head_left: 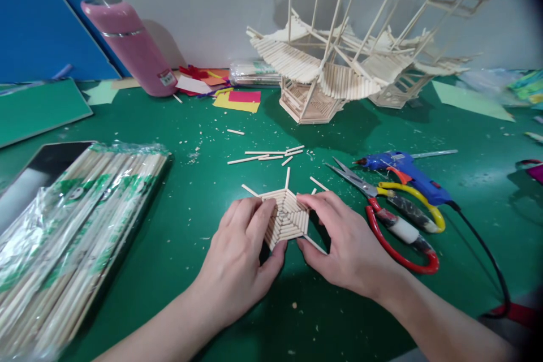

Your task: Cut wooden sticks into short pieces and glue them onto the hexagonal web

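Note:
A small web-shaped hexagonal panel of thin wooden sticks [287,216] lies between my hands at the middle of the table, with a few longer sticks jutting from its corners. My left hand [244,243] grips its left side, thumb at the lower edge and fingers on top. On the right side my right hand [339,237] holds the panel's edge between thumb and fingers. Just beyond lie several loose cut sticks [265,156]. To the right of my right hand rest scissors [382,203] with red and yellow handles, blades open.
Behind the scissors lies a blue glue gun [407,169] with a black cord. Plastic-wrapped stick bundles [97,226] cover a dark tablet-like object at left. A pink bottle [131,45] and coloured paper [237,102] stand farther back, beside a stick-built pavilion model [314,68].

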Motion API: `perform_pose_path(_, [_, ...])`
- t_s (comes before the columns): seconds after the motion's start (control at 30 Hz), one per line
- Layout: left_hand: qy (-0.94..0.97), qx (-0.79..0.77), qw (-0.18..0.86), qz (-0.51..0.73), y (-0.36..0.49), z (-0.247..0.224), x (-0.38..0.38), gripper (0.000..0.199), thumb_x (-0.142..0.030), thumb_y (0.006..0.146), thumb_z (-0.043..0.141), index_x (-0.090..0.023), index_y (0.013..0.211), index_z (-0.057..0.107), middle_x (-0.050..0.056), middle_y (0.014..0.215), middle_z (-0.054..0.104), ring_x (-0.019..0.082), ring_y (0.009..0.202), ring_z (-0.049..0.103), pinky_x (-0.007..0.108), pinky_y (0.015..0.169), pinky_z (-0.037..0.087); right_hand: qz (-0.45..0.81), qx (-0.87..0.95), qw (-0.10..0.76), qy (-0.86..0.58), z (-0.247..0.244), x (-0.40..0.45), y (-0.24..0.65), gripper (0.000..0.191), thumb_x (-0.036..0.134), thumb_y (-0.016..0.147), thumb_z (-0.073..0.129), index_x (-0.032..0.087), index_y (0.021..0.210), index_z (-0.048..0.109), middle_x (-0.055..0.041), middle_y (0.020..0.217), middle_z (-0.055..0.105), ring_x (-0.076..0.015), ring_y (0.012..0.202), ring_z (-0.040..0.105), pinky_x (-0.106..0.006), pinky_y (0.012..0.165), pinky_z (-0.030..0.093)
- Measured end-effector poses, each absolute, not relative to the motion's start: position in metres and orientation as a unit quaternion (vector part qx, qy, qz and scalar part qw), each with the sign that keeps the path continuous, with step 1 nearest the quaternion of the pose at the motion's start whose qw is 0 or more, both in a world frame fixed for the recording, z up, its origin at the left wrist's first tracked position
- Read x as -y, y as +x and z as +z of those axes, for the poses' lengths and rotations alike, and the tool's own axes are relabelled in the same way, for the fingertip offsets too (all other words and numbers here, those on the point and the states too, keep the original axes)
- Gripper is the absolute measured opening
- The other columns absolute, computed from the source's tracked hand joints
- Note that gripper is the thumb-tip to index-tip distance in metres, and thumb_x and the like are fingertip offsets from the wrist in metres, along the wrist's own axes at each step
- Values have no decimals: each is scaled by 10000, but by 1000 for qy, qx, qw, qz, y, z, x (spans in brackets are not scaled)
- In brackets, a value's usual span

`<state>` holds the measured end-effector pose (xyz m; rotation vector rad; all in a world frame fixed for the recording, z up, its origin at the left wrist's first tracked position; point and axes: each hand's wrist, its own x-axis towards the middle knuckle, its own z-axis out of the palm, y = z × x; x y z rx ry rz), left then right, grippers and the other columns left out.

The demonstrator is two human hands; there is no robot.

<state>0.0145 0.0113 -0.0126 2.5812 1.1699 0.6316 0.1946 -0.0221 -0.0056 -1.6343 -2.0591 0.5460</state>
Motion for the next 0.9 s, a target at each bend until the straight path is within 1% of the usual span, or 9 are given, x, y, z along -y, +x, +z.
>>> perform_pose_path(0.27, [883, -395, 126, 221, 14, -12, -13, 408, -241, 777, 511, -157, 1154, 380, 115, 1041, 484, 244, 947, 473, 385, 780, 455, 197, 746, 232, -593, -6, 22, 194, 475, 191, 709, 559, 176, 1167, 437, -86, 1024, 518, -219, 942, 510, -369, 777, 463])
perform_pose_path(0.37, [883, -395, 123, 223, 13, -13, -12, 402, -234, 777, 508, -151, 1152, 389, 115, 1037, 486, 240, 939, 472, 384, 778, 445, 191, 747, 231, -593, -5, 22, 193, 479, 199, 704, 557, 176, 1168, 438, -86, 1017, 517, -222, 941, 509, -374, 780, 459])
perform_pose_path(0.43, [884, -395, 117, 221, 13, -12, -12, 379, -239, 779, 501, -160, 1137, 403, 110, 1020, 495, 243, 925, 477, 395, 768, 435, 184, 750, 247, -585, -4, 23, 194, 502, 201, 693, 560, 178, 1177, 431, -91, 1039, 512, -225, 956, 503, -374, 789, 457])
perform_pose_path(0.5, [886, -395, 111, 218, 12, -11, -12, 370, -265, 780, 504, -171, 1126, 414, 105, 1005, 504, 250, 916, 482, 410, 763, 422, 174, 748, 283, -574, -3, 24, 195, 504, 203, 687, 561, 174, 1173, 432, -92, 1053, 506, -210, 926, 510, -353, 763, 465])
perform_pose_path(0.57, [886, -394, 108, 222, 11, -11, -12, 381, -300, 777, 519, -175, 1124, 422, 103, 999, 506, 252, 918, 484, 418, 769, 413, 155, 734, 338, -568, -4, 25, 198, 439, 199, 701, 551, 172, 1130, 459, -70, 979, 520, -169, 807, 521, -309, 680, 472])
perform_pose_path(0.67, [878, -398, 101, 247, 8, -12, -12, 355, -288, 786, 523, -165, 1110, 446, 108, 1010, 503, 238, 930, 485, 401, 783, 414, 126, 700, 407, -574, -6, 26, 201, 266, 183, 742, 529, 184, 1008, 510, -2, 765, 510, -116, 623, 486, -259, 566, 443])
perform_pose_path(0.73, [870, -405, 95, 267, 7, -14, -13, 288, -248, 797, 509, -154, 1068, 482, 109, 998, 511, 225, 922, 495, 380, 775, 425, 125, 688, 423, -577, -9, 26, 203, 194, 179, 760, 524, 193, 954, 523, 23, 687, 493, -105, 581, 487, -248, 552, 439])
perform_pose_path(0.83, [858, -420, 83, 284, 5, -13, -17, 197, -215, 813, 475, -147, 989, 532, 105, 958, 538, 215, 897, 517, 363, 745, 446, 134, 690, 426, -570, -11, 25, 204, 157, 178, 773, 518, 194, 928, 530, 27, 663, 516, -105, 577, 518, -243, 561, 450])
perform_pose_path(0.9, [852, -437, 72, 281, 4, -9, -23, 178, -208, 822, 448, -146, 948, 557, 101, 934, 553, 214, 884, 531, 363, 730, 455, 138, 692, 428, -565, -12, 24, 205, 146, 176, 783, 506, 193, 926, 531, 27, 651, 529, -104, 562, 523, -236, 542, 448])
